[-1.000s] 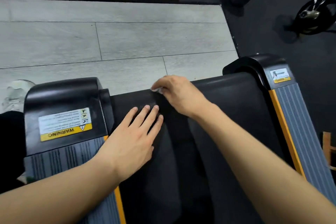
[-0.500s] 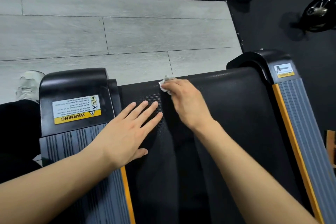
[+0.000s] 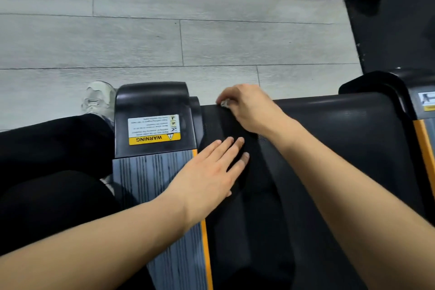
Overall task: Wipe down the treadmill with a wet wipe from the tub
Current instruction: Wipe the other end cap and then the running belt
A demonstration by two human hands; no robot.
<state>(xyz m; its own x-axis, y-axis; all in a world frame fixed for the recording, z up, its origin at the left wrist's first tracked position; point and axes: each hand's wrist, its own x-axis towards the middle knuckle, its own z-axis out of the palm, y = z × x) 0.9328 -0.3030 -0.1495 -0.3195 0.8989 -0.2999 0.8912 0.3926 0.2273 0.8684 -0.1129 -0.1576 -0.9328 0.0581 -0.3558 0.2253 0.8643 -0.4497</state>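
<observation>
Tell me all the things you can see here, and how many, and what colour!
treadmill belt: one, black, centre and right, under both hands
wet wipe: one, white, scrunched at the belt's far edge, mostly hidden by the right hand
end caps: two, black, at the far corners of the belt; the right one is partly cut off
warning sticker: one, white and yellow, on the left end cap
side rails: two, grey ribbed with orange edging, either side of the belt
floor: grey planks beyond the treadmill, dark matting to the right
shoe: one, pale, on the floor left of the end cap
legs: black trousers, lower left
left hand: flat on the belt
right hand: pinching the wipe
</observation>
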